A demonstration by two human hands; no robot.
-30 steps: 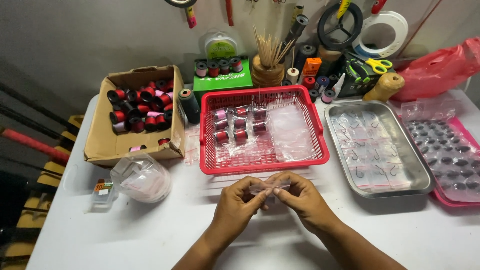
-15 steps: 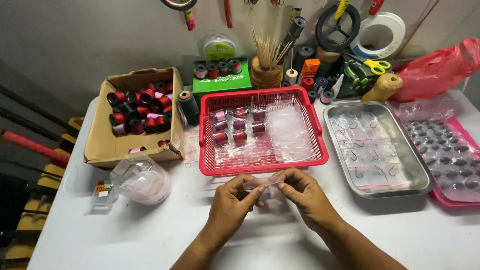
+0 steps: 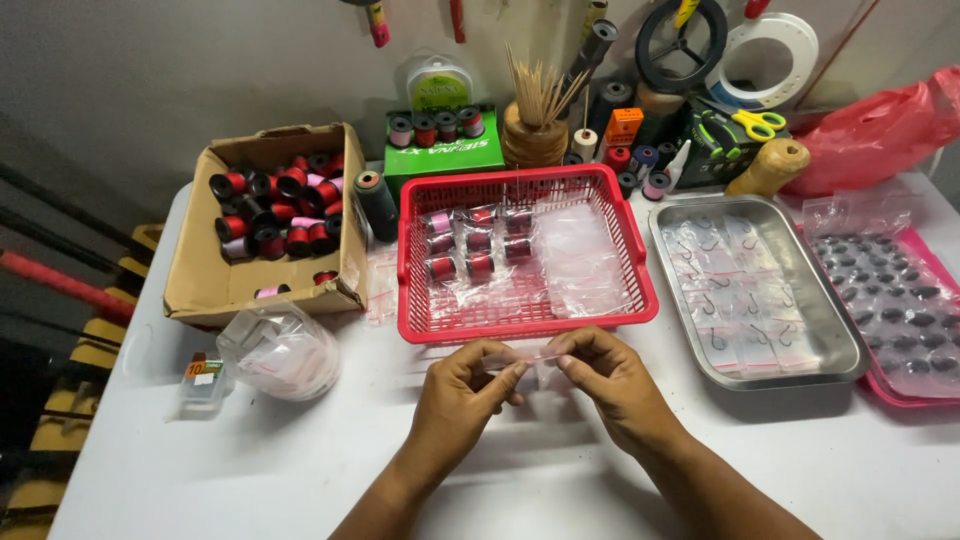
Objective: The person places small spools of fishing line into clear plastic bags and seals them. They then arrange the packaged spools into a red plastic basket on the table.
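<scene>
Right now a big white table (image 3: 300, 480) holds everything. At the back left sits a brown cardboard box (image 3: 200, 285) full of red and black thread spools. In the middle is a red plastic basket (image 3: 640, 280) with a few bagged spools and some empty clear bags in it. To the right is a shiny metal tray (image 3: 845, 345) with hooks in little bags, and a pink tray (image 3: 905, 390) of small dark pieces just beside it. A puffy heap of clear bags (image 3: 280, 350) lies in front of the box.

Both hands meet just in front of the basket. The left hand (image 3: 462, 392) and the right hand (image 3: 610, 378) each pinch one end of a small clear plastic bag (image 3: 530, 352), fingers closed tight on it. The bag is stretched flat between them, held a little above the table. I cannot tell if anything is inside it.

What could go wrong? The bag is thin and slippery, so it might slide out of the fingers and drop. If both hands pull too hard, I think the plastic could tear. The hands are also near the basket rim, so a quick move could bump the basket and shake the spools.
</scene>
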